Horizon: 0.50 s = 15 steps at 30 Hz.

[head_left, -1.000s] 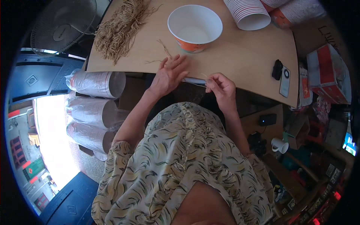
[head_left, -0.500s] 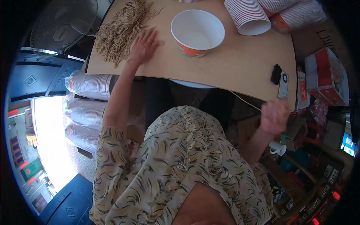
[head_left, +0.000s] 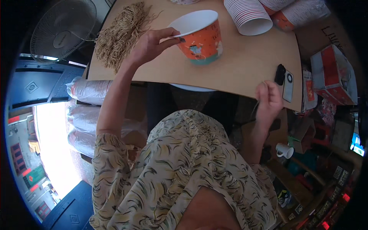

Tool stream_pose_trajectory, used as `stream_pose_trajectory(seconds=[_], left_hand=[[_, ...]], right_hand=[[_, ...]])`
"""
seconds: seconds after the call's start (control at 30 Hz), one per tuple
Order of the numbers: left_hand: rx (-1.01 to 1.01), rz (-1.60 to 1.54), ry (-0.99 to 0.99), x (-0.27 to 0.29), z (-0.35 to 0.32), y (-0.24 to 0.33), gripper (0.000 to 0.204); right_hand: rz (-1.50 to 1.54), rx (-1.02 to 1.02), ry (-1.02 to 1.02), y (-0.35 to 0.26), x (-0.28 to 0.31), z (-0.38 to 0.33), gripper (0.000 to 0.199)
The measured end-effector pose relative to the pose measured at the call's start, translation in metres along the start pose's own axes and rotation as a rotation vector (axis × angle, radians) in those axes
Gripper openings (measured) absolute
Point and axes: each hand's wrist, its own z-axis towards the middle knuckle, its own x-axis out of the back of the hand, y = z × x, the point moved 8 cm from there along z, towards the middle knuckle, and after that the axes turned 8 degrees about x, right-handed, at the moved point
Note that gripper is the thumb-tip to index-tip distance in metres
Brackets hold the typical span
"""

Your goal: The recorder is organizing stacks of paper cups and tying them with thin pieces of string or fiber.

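The left hand (head_left: 151, 44) grips the rim of an orange paper bowl with a white inside (head_left: 199, 36), tilting it above the tan wooden table (head_left: 245, 65) near a heap of dry beige noodles (head_left: 120, 32). The right hand (head_left: 268, 100) is closed around a thin strand (head_left: 254, 109) at the table's near edge, beside a black-and-white phone (head_left: 288, 86).

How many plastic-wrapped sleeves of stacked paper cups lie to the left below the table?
3 show: the top sleeve by the table edge, the middle sleeve under it, and the lowest sleeve beside the left arm. More may be hidden behind the arm and patterned shirt.
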Motion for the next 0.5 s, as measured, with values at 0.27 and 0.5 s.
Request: stream_pose_trajectory(seconds=[0.27,0.5], left_hand=[[0.007,-0.541,-0.245,-0.031,-0.013,0.003,0.027],[0.008,-0.714,-0.308,-0.046,-0.016,-0.006,0.032]], right_hand=[[-0.086,0.362,-0.107,-0.007,-0.089,0.014,0.008],[-0.161,0.406,-0.16,0.021,-0.137,0.004,0.011]])
